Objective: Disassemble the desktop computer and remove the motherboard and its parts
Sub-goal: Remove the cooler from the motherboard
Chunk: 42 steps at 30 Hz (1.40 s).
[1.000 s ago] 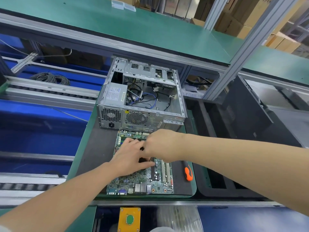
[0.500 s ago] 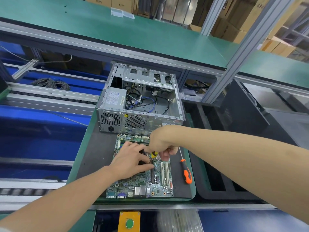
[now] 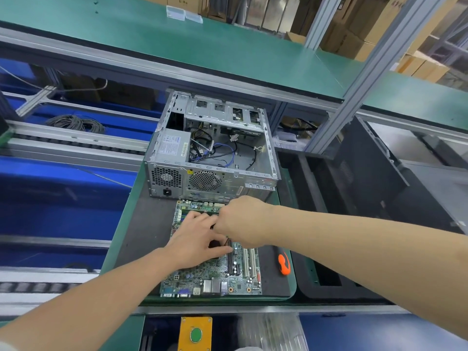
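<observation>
The green motherboard (image 3: 215, 277) lies flat on a black mat (image 3: 147, 224) in front of the open grey computer case (image 3: 212, 158), which still holds its power supply and loose cables. My left hand (image 3: 197, 239) rests on the middle of the board, with fingers and thumb curled round a black part (image 3: 217, 243) mounted there. My right hand (image 3: 240, 221) is curled into a fist just right of it, over the board's upper half, around a small dark tool that is mostly hidden. An orange-handled screwdriver (image 3: 283, 264) lies on the mat to the right of the board.
A black foam tray (image 3: 319, 249) and dark case panels (image 3: 367, 186) stand to the right. A roller conveyor (image 3: 71, 143) with a coil of cable runs on the left. A yellow box with a green button (image 3: 195, 334) sits below the front edge. A green shelf spans above.
My right hand has closed into a tighter fist and shifted slightly left against my left hand; the yellow tool tip seen earlier is now hidden. My left hand stays on the board.
</observation>
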Available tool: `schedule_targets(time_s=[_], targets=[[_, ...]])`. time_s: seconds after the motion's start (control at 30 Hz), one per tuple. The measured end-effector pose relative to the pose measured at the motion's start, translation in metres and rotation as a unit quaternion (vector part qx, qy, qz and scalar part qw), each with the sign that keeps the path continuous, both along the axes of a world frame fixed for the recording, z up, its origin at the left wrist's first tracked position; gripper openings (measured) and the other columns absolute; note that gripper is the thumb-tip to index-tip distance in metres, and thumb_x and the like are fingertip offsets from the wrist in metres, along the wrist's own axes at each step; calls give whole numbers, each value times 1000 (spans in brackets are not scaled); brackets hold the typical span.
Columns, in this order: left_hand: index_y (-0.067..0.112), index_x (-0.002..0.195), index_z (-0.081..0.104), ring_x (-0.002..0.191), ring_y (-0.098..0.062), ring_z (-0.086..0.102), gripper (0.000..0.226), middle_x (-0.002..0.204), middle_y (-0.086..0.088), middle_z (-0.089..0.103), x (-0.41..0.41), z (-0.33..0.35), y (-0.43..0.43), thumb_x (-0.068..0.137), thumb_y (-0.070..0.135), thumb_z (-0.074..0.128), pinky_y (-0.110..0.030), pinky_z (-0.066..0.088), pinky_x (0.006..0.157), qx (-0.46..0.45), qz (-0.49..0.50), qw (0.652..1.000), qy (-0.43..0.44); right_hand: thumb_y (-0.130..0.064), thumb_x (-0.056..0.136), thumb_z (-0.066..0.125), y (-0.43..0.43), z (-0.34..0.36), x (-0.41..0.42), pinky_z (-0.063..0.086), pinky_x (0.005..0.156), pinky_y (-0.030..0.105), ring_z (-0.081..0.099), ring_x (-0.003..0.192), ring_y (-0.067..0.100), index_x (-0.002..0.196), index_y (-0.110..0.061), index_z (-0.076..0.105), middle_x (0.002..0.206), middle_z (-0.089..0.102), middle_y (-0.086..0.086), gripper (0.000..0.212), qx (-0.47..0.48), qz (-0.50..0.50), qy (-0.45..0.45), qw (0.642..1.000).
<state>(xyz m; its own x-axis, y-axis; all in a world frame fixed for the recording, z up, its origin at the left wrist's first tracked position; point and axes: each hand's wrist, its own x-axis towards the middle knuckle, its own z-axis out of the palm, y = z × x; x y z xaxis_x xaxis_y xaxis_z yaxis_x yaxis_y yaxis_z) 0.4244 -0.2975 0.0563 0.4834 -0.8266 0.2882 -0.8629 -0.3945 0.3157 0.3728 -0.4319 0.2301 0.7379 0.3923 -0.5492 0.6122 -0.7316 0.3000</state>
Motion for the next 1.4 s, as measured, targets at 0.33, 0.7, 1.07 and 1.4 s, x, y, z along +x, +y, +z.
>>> schedule_targets(time_s=[0.33, 0.7, 1.07, 1.4], targets=[[45, 72, 57, 89, -1, 39, 44, 90, 33, 36, -2, 6, 1, 93, 81, 41, -29, 26, 88, -9, -6, 1000, 25, -38, 90, 62, -3, 8, 3, 38, 47, 25, 58, 62, 23, 85, -19, 60, 71, 52, -1, 20, 42, -65, -10, 997], [47, 95, 65, 95, -3, 41, 47, 114, 34, 41, 2, 8, 3, 81, 89, 49, -30, 26, 98, 27, -36, 999, 29, -36, 107, 43, 1, 1, 18, 44, 50, 23, 52, 48, 11, 61, -14, 60, 60, 72, -3, 54, -32, -319, 164, 933], [45, 70, 22, 78, -10, 42, 51, 74, 32, 27, -5, 18, 3, 69, 74, 64, -34, 37, 87, 49, -7, 998, 32, -10, 92, 65, 14, 6, -8, 49, 59, 32, 57, 68, 22, 89, -21, 58, 70, 44, -4, 13, -27, -18, -6, 999], [38, 96, 49, 85, -11, 42, 49, 90, 19, 42, -5, 17, -1, 77, 83, 46, -38, 38, 90, 119, 18, 993, 3, -40, 98, 58, 8, 8, 7, 44, 46, 24, 61, 48, 15, 73, -10, 58, 59, 67, 3, 39, 85, -313, 30, 945]])
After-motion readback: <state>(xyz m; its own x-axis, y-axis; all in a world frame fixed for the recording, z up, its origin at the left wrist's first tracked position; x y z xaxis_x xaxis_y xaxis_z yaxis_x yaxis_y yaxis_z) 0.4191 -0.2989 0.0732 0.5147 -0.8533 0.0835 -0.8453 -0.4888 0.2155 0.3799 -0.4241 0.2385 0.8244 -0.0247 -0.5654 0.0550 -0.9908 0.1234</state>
